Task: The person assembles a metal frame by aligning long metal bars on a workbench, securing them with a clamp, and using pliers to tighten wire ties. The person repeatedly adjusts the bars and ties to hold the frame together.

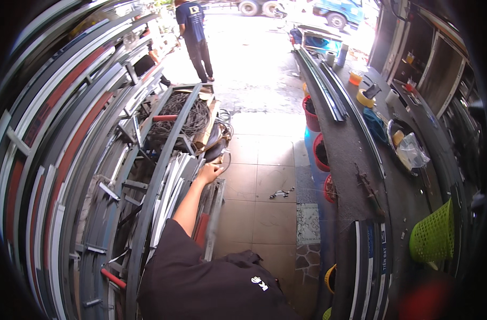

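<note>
My left hand (210,173) reaches forward from a dark short sleeve, its fingers curled closed. It is at the front end of a bundle of pale and grey metal profiles (174,178) on the rack. Just beyond it lie coils of black strip (218,143), and a thin dark strand curves close to my fingertips. What the fingers hold, if anything, is too small to tell. Farther up the rack sits a large tangled heap of dark strip (182,114). My right hand does not show.
Long profiles (56,176) fill the racks along the left. At right, a long workbench (347,176) bears tape rolls, a tray (403,144) and a green basket (433,234). Red baskets (321,152) stand under its edge. Scraps (282,193) lie on the tiles; a person (192,37) stands ahead.
</note>
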`<control>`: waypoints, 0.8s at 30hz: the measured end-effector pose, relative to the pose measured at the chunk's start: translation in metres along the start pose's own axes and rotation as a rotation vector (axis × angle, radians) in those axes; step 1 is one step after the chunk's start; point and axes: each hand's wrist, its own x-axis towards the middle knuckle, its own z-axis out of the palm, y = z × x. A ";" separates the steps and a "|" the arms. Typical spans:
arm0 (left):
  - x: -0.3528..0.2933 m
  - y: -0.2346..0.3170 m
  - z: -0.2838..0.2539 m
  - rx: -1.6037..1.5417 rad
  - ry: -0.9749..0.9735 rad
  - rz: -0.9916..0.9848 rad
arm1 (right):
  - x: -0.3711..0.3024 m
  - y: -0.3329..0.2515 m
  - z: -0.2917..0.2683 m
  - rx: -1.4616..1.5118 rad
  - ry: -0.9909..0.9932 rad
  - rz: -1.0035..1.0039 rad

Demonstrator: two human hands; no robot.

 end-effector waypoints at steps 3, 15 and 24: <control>-0.005 0.013 0.003 -0.131 0.184 0.024 | 0.015 -0.005 -0.007 -0.036 -0.015 -0.027; -0.227 0.298 0.132 -0.285 -0.936 0.469 | -0.176 -0.156 0.055 -0.005 -1.383 -0.855; -0.130 0.170 0.036 -0.035 -0.162 -0.045 | -0.053 -0.121 0.056 0.362 -1.122 -0.360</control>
